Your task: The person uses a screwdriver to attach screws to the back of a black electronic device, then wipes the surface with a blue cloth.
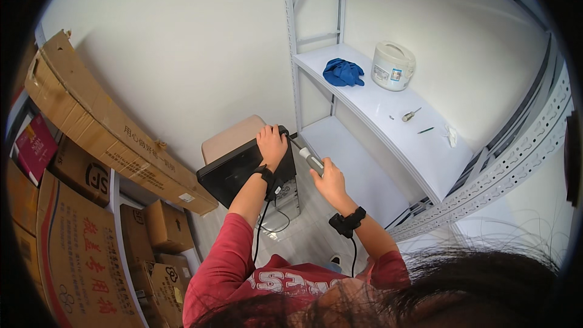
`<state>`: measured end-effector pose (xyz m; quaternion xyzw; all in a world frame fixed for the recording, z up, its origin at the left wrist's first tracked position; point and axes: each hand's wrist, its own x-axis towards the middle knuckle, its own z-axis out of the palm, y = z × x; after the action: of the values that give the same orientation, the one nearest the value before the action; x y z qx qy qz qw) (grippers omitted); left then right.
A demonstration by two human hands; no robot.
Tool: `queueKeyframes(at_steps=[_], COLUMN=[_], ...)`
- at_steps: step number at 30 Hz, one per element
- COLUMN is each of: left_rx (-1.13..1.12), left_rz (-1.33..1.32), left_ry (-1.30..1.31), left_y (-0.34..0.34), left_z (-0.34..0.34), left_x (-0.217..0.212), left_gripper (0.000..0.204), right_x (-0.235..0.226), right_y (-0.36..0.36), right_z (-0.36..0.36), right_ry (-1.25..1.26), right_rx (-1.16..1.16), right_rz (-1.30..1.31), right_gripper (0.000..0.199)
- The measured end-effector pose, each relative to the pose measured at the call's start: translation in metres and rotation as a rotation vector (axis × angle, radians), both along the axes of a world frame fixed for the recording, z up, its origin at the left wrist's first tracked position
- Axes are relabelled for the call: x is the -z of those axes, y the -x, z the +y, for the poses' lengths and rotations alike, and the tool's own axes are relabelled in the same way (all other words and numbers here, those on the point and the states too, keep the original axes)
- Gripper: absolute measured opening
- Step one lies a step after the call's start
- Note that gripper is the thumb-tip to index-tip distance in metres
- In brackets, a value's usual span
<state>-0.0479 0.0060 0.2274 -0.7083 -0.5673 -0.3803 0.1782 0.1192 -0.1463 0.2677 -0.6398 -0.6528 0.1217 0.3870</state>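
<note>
My left hand (271, 144) grips the top edge of a black flat panel device (243, 170) that stands tilted on a beige stool (231, 138). My right hand (330, 183) is closed around the grey handle of a screwdriver (310, 159), whose tip points at the device's upper right corner by my left hand. Both wrists wear black bands with cables running down. A silver box-shaped part (286, 197) shows below the panel.
A white metal shelf rack (388, 121) stands to the right, holding a blue cloth (343, 73), a white rice cooker (393, 65), a small screwdriver (411, 115) and small bits. Cardboard boxes (91, 146) are stacked along the left wall.
</note>
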Motion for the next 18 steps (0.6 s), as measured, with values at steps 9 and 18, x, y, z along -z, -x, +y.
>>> queueKeyframes(at_steps=[9, 18], left_rx=[0.006, 0.005], left_rz=[0.000, -0.009], left_ry=[-0.022, -0.030], left_y=[-0.0006, -0.0010], left_z=[0.0005, -0.0010], left_x=[0.0013, -0.0017], left_gripper=[0.033, 0.034], right_x=[-0.0012, -0.0020], right_y=[0.0018, -0.0003], right_z=[-0.0011, -0.0038], right_ry=[-0.028, 0.003], right_rx=[-0.014, 0.007], right_rz=[0.030, 0.028], right_gripper=[0.038, 0.038])
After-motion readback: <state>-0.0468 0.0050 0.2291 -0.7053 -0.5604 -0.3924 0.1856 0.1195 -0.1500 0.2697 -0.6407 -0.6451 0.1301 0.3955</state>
